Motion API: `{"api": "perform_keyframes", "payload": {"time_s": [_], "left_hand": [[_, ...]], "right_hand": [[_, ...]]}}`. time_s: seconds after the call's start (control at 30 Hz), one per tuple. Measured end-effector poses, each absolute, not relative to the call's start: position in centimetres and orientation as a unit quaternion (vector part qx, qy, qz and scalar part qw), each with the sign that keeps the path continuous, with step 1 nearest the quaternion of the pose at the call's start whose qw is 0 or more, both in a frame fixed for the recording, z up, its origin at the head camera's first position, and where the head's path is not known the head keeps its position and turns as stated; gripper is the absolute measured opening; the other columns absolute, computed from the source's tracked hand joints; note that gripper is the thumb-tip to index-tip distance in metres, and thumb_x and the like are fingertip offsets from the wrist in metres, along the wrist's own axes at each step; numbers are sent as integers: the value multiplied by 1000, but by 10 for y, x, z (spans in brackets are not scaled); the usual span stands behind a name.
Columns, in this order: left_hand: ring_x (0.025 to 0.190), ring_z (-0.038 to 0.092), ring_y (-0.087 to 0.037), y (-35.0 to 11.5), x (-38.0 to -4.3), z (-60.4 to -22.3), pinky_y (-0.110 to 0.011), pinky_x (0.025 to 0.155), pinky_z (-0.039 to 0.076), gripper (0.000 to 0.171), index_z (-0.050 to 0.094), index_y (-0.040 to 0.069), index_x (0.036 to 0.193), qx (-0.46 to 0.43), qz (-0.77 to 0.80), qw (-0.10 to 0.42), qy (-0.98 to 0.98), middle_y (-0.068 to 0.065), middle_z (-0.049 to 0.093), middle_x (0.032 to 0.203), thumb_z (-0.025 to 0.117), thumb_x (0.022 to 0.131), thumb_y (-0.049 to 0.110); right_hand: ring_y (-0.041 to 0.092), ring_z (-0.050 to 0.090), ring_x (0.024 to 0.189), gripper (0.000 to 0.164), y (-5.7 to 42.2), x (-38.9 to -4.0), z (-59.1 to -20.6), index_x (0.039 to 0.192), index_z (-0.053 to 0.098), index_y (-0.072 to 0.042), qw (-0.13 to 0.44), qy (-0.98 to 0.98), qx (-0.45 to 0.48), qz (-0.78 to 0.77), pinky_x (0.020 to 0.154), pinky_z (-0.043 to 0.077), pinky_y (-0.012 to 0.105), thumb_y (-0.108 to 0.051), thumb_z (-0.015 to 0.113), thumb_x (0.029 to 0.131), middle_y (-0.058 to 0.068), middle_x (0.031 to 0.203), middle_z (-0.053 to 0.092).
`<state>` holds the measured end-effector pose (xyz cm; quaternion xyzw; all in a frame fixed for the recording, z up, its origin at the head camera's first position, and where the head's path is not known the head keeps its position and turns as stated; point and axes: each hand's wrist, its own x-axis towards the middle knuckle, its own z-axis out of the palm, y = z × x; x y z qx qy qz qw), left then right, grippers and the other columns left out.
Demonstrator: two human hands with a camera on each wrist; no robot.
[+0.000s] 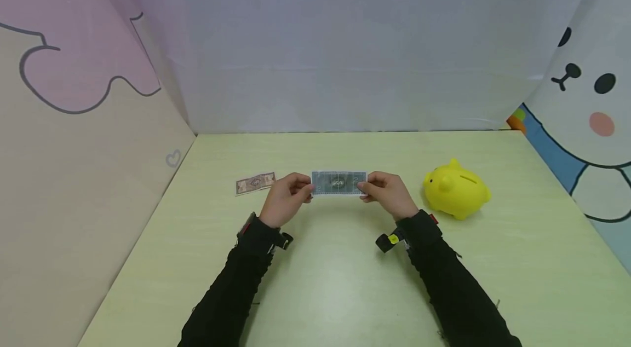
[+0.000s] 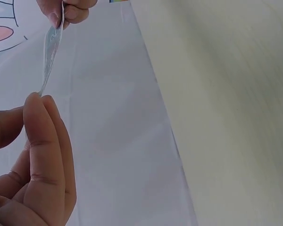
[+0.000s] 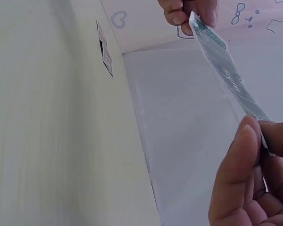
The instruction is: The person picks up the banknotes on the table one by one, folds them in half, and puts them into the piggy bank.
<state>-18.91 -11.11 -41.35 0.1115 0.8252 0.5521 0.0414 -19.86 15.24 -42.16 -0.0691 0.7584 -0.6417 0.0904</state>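
Note:
Between both hands a green-blue banknote (image 1: 338, 183) is stretched out, raised above the table. My left hand (image 1: 286, 199) pinches its left end between thumb and fingers. At the other end, my right hand (image 1: 389, 194) pinches it the same way. The right wrist view shows the banknote (image 3: 228, 70) at a slant, its face lightly creased; from the left wrist it appears nearly edge-on. A brownish-pink banknote (image 1: 253, 183) lies on the table just beyond the left hand. To the right of the right hand stands a yellow piggy bank (image 1: 455, 191) with a slot on its back.
The pale yellow table (image 1: 320, 281) ends at a white cloth backdrop (image 1: 345, 51). A pink and cream cartoon panel (image 1: 89, 172) borders the left side, and a cartoon bear panel (image 1: 596, 117) the right. Small cameras are strapped to both wrists.

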Motion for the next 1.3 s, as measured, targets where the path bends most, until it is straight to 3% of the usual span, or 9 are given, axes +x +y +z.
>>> {"api": "perform_keyframes", "payload": {"time_s": [0.17, 0.27, 1.07, 1.3], "left_hand": [[94, 65, -24, -104, -190, -412, -27, 86, 56, 24, 60, 2, 123, 135, 561, 39, 815, -17, 65, 107, 56, 100, 10], [95, 65, -25, -101, -190, -410, -28, 87, 56, 24, 60, 2, 122, 142, 569, 43, 809, -18, 65, 107, 55, 100, 9], [92, 66, -27, -94, -186, -398, -27, 85, 57, 20, 62, 3, 117, 140, 587, 40, 797, -17, 64, 102, 57, 99, 9], [97, 67, -27, -96, -186, -396, -27, 88, 57, 25, 61, 2, 123, 141, 594, 40, 791, -17, 65, 109, 56, 99, 8]], "right_hand": [[13, 69, 77, 15, 164, -199, -419, 93, 60, 0, 87, 755, -66, -647, 80, 61, 33, -14, 64, 96, 2, 84, 64], [11, 69, 76, 16, 169, -197, -417, 93, 59, 1, 85, 747, -72, -655, 83, 61, 38, -14, 64, 96, 1, 85, 63], [7, 68, 75, 25, 168, -191, -404, 102, 60, 12, 56, 753, -67, -652, 80, 61, 34, -13, 63, 97, 4, 88, 68], [7, 68, 73, 28, 165, -190, -402, 103, 60, 13, 54, 751, -65, -655, 76, 61, 27, -14, 64, 96, -8, 81, 68]]}}
